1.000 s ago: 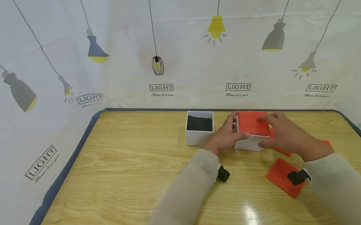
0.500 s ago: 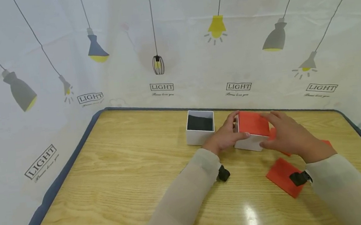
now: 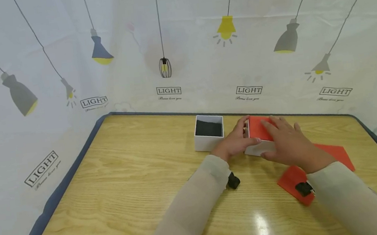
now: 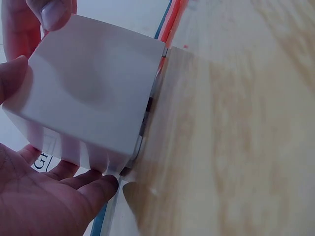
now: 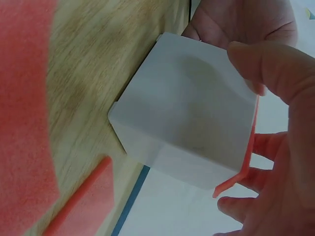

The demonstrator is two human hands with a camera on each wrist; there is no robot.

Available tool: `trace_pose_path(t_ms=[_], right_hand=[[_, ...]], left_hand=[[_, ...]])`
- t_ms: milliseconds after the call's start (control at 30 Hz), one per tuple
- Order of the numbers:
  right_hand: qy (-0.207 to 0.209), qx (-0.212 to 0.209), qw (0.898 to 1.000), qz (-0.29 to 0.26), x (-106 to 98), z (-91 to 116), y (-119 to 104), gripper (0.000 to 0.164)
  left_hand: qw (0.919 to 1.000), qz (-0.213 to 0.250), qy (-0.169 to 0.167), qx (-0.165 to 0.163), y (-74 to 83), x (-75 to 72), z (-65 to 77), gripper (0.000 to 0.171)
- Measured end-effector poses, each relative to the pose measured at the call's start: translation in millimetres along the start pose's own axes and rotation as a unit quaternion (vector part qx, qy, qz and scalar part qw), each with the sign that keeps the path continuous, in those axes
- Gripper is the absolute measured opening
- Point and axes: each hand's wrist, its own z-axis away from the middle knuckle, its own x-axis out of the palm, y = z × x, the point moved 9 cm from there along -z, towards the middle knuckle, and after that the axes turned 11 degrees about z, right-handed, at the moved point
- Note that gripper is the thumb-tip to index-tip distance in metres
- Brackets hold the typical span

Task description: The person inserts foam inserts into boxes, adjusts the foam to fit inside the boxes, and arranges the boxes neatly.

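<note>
A white square box (image 3: 259, 148) stands at the back right of the table, its top covered by a red felt-like sheet (image 3: 257, 127). My left hand (image 3: 236, 141) grips the box from the left, thumb on the front face and fingers along the far side. Over the right half of the top lies my right hand (image 3: 289, 141), its fingers spread on the red sheet and its thumb in front of the box. One sheet edge (image 5: 231, 184) pokes out past the rim in the right wrist view. My right hand hides the box's right side.
Left of my left hand is a second white box (image 3: 208, 143) with black material (image 3: 208, 128) inside. Red sheets lie on the table: one (image 3: 292, 183) partly under the right wrist, another (image 3: 338, 153) farther right. A printed curtain (image 3: 199, 55) rises behind the table.
My right hand has shifted left and spread over the red sheet, after touching only its right edge. The left hand and both boxes stay in place.
</note>
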Motion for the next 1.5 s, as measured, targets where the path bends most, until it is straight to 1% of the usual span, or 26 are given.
trace_pose_path(t_ms=[100,367,633,800,1000,1333,1500], right_hand=[[0.000,-0.004,1.000,-0.006,0.3,-0.8,-1.6,0.104],[0.014,-0.028,0.999,0.010,-3.5,1.6,-4.0,0.096],[0.008,-0.047,0.998,0.032,2.1,0.7,-2.7,0.097],[0.017,-0.071,0.997,0.035,-0.6,4.0,-6.8,0.095],[0.026,-0.104,0.993,0.045,-3.6,10.0,-14.5,0.093],[0.031,-0.117,0.991,0.051,-0.7,8.5,-15.4,0.087],[0.037,-0.115,0.991,0.054,-3.6,8.2,-12.1,0.085]], left_hand=[[1.0000,0.001,0.000,-0.002,-0.9,1.1,-0.6,0.097],[1.0000,-0.005,0.006,-0.004,1.0,1.4,1.1,0.097],[0.9999,-0.009,0.006,-0.004,0.1,0.4,1.5,0.096],[1.0000,-0.003,0.005,-0.002,-0.3,0.7,0.9,0.097],[0.9999,-0.009,0.010,-0.007,-0.4,0.1,0.5,0.096],[0.9998,-0.018,0.013,-0.004,1.4,-0.9,3.5,0.097],[0.9998,-0.011,0.012,-0.006,3.4,-0.3,4.0,0.097]])
